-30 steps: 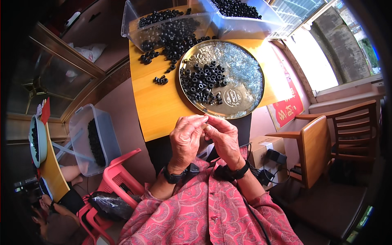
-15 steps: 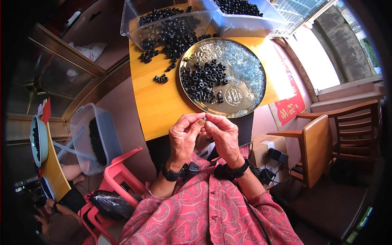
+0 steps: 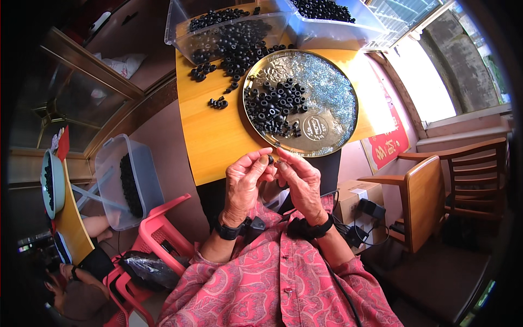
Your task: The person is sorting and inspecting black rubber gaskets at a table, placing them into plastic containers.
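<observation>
Two hands meet just below the near edge of the round metal tray (image 3: pixel 332 103), fingertips together. The left hand (image 3: pixel 246 182) pinches a small black ring (image 3: pixel 271 159) between thumb and forefinger, and the fingers of the right hand (image 3: pixel 300 182) close in on the same spot — whether they hold a second piece I cannot tell, it is too small. Both wrists wear dark bands, and patterned red sleeves run back from them toward the lower edge.

On the tray, in its left half, lies a heap of black rings (image 3: pixel 272 106); the rest of its embossed face is bare and shiny. The tray sits on a yellow wooden bench (image 3: pixel 212 136). Left of the tray a few loose rings (image 3: pixel 219 102) are scattered on the wood. Beyond the tray, at the far side, stand two clear plastic bins (image 3: pixel 229 27) holding more black rings, some spilling toward the tray.

Well to the left of the tray, lower down, a third clear bin (image 3: pixel 128 180) rests on a pink plastic stool (image 3: pixel 163 234). To the right of the tray stands a wooden chair (image 3: pixel 436 201).
</observation>
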Tool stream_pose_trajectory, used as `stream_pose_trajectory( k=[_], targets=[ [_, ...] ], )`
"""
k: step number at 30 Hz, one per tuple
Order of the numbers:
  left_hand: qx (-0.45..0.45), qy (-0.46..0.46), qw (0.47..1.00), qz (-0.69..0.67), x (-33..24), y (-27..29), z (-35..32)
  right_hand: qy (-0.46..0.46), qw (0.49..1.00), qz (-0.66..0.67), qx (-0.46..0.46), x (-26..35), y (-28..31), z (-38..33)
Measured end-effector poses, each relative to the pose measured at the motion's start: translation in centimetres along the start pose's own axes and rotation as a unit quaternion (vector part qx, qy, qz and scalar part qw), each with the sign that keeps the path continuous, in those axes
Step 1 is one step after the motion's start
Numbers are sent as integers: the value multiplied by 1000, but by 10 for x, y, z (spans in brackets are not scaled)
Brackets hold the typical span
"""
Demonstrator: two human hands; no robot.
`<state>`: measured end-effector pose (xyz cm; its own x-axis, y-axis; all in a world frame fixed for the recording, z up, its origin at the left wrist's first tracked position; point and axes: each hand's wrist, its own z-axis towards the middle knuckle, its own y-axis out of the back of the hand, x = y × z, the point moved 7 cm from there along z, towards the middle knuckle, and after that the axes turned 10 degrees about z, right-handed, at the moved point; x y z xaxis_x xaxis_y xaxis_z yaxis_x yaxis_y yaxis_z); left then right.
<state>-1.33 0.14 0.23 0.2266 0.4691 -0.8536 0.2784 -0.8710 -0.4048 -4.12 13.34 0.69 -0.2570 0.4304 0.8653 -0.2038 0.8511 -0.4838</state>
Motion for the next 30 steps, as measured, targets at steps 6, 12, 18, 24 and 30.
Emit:
stream_pose_trajectory(
  k=[6, 12, 18, 24, 30],
  targets=[
    [29, 28, 997, -72, 7, 1, 2, 32, 999, -10, 27, 4, 0, -2],
    [54, 41, 990, -123, 10, 1, 3, 9, 1000, 3, 7, 2, 0, -4],
    [54, 47, 988, -134, 12, 3, 3, 18, 1000, 13, 3, 2, 2, -4],
    [47, 47, 990, -125, 16, 6, 4, 17, 1000, 10, -15, 8, 1, -7],
    [77, 46, 986, -141, 15, 2, 4, 12, 1000, -4, -22, 11, 2, -8]
  ],
)
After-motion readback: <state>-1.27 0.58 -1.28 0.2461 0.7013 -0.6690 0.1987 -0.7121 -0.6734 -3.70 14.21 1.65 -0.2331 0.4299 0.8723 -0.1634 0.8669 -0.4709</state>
